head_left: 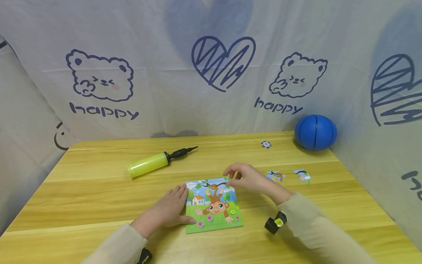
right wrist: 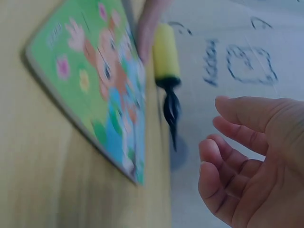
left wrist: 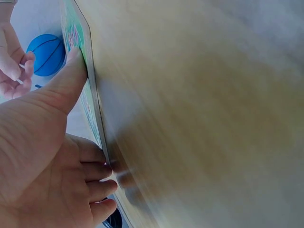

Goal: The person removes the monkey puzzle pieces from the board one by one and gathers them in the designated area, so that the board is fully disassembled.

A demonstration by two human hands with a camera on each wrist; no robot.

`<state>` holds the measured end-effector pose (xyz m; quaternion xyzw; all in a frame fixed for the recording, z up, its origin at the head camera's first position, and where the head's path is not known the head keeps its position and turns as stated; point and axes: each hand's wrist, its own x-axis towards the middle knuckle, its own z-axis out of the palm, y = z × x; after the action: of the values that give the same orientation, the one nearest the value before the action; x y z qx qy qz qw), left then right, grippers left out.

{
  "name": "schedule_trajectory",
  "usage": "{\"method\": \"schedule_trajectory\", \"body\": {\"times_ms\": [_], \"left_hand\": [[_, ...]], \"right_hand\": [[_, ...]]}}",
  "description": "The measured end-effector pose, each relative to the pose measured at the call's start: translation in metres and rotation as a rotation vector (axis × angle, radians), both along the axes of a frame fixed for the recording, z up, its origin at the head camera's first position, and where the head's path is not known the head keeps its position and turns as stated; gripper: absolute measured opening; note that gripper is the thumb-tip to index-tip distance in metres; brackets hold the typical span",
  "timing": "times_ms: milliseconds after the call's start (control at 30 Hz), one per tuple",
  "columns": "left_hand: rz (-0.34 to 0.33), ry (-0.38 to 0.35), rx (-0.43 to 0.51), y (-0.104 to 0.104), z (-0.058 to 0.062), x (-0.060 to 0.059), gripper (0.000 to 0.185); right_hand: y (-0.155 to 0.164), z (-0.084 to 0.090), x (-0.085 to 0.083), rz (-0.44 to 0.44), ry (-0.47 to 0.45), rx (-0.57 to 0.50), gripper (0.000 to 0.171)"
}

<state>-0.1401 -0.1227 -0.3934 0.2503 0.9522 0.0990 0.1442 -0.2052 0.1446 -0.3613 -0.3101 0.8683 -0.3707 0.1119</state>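
Puzzle (head_left: 214, 207) — flat, square board on the wooden table (head_left: 99, 190). Left hand (head_left: 168, 212) presses its edge, fingers straight. Right hand (head_left: 245, 178) hovers at the far corner — loosely curled, empty.

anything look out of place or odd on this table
Two loose printed puzzle pieces lie apart from the green monkey puzzle board, to its right. A small round blue-and-white token sits alone near the blue ball. Nothing looks spilled or damaged.

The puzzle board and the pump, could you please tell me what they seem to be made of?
Puzzle board: probably wood or thick card with a glossy printed face; the left wrist view shows a thick pale edge. Pump: smooth yellow-green plastic barrel, black nozzle, likely plastic too.
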Motion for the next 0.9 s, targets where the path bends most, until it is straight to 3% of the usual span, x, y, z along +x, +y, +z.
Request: {"method": "schedule_trajectory", "body": {"times_ms": [367,600,900], "left_hand": [[0.0,0.001,0.006,0.0,0.001,0.0,0.095],[-0.005,0.009,0.004,0.0,0.0,-0.001,0.095],[-0.011,0.015,-0.005,0.0,0.0,-0.002,0.095]], "right_hand": [[-0.043,-0.025,0.009,0.12,-0.041,0.08,0.028],[-0.06,-0.032,0.011,0.134,-0.063,0.134,0.03],[-0.075,-0.04,0.011,0.114,0.014,0.231,0.021]]}}
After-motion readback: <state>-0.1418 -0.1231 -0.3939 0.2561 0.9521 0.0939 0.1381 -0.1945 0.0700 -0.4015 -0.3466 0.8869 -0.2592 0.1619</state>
